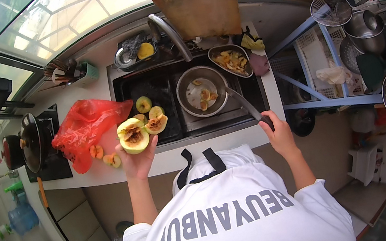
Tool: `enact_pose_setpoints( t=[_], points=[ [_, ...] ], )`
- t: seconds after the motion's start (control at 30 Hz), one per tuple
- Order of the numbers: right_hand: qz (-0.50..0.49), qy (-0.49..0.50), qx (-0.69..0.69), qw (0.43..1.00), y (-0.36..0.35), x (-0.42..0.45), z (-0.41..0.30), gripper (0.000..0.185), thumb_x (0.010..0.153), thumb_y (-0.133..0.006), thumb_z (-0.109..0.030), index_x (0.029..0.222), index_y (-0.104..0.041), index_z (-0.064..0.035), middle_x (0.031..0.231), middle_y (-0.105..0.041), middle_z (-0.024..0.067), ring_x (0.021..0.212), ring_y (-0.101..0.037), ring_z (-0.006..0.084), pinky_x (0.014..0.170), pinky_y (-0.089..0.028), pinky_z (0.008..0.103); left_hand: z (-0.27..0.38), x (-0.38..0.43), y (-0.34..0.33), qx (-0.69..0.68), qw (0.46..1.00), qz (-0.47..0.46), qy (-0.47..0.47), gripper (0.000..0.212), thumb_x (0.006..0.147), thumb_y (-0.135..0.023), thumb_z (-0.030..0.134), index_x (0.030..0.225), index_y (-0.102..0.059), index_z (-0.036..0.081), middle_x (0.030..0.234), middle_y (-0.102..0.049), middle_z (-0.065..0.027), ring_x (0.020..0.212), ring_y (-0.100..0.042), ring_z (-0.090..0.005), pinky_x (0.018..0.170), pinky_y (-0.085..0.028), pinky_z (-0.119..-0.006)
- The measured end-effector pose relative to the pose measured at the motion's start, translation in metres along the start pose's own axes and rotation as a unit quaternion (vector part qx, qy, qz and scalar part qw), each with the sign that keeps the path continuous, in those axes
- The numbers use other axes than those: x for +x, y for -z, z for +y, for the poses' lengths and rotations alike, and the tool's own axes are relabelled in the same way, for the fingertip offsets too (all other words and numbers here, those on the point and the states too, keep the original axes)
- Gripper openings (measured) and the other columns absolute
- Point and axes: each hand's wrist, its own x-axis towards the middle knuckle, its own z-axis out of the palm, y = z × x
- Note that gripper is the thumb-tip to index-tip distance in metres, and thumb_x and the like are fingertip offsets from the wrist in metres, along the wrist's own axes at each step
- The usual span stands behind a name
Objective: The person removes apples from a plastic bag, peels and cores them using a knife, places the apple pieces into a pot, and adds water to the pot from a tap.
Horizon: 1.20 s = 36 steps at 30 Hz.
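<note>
My left hand (pixel 141 160) holds up a pale green piece of apple (pixel 135 142) with a browned, hollowed core, over the counter's front edge. Just beside it is another browned apple piece (pixel 156 124); whether my hand touches that one I cannot tell. Behind them, a green apple (pixel 143 104) rests at the left of the dark sink (pixel 153 79). In my right hand (pixel 278 132) is a kitchen knife (pixel 243 104), gripped by its black handle, its blade slanting toward a steel pot (pixel 185 100). Several browned apple bits (pixel 205 95) lie inside that pot, in the sink's right part.
A red plastic bag (pixel 88 119) and cut fruit pieces (pixel 96 151) lie on the counter at left. A strainer basket of peelings (pixel 231 60) sits at the sink's back right. The faucet (pixel 172 37) arches over the sink before a wooden cutting board (pixel 199 3). A lidded pan (pixel 31 143) stands far left.
</note>
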Motion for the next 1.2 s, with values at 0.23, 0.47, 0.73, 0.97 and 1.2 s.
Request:
enact_pose_setpoints(
  t=[0.23,0.47,0.73,0.97,1.2],
  points=[
    [-0.001,0.001,-0.027,1.000,-0.003,-0.023,0.011,0.027,0.090,-0.061,-0.031,0.108,-0.057,-0.0104,0.081,-0.066,0.0160,0.076,-0.064,0.0371,0.064,-0.049,0.0410,-0.069,0.078,0.039,0.023,0.984,0.135,0.114,0.047,0.095,-0.044,0.033,0.132,-0.041,0.005,0.135,-0.044,-0.0157,0.125,-0.045,-0.0331,0.107,-0.040,-0.050],
    [-0.017,0.004,-0.088,0.996,0.007,-0.049,0.018,0.027,0.088,-0.065,-0.029,0.106,-0.057,-0.0114,0.084,-0.067,0.0137,0.076,-0.065,0.0353,0.064,-0.051,0.0402,-0.157,0.188,0.138,0.076,0.926,0.307,0.206,0.056,0.094,-0.049,0.046,0.134,-0.041,0.007,0.136,-0.042,-0.0169,0.125,-0.043,-0.0351,0.100,-0.045,-0.049],
    [-0.025,-0.028,-0.118,0.992,0.033,-0.070,0.040,0.026,0.086,-0.066,-0.027,0.106,-0.059,-0.0117,0.085,-0.068,0.0121,0.077,-0.066,0.0343,0.065,-0.051,0.0395,-0.206,0.240,0.174,0.229,0.860,0.414,0.189,0.058,0.092,-0.059,0.040,0.132,-0.041,0.002,0.123,-0.055,-0.0198,0.098,-0.064,-0.0386,0.075,-0.059,-0.046],
    [-0.040,0.008,-0.107,0.993,0.031,-0.050,0.044,0.028,0.087,-0.064,-0.028,0.109,-0.056,-0.0112,0.083,-0.067,0.0136,0.076,-0.065,0.0349,0.064,-0.050,0.0409,-0.193,0.184,0.128,0.219,0.905,0.295,0.214,0.048,0.096,-0.045,0.028,0.132,-0.039,-0.004,0.129,-0.053,-0.0204,0.111,-0.059,-0.0342,0.089,-0.053,-0.044],
    [-0.136,0.008,0.000,0.991,-0.030,-0.015,0.009,0.049,0.088,-0.054,-0.017,0.132,-0.034,-0.0062,0.091,-0.065,0.0213,0.078,-0.063,0.0423,0.069,-0.048,0.0492,-0.195,0.049,0.001,0.005,0.913,0.112,0.392,0.046,0.090,-0.051,0.024,0.126,-0.047,-0.006,0.132,-0.051,-0.0178,0.120,-0.052,-0.0290,0.105,-0.040,-0.043]
  ],
)
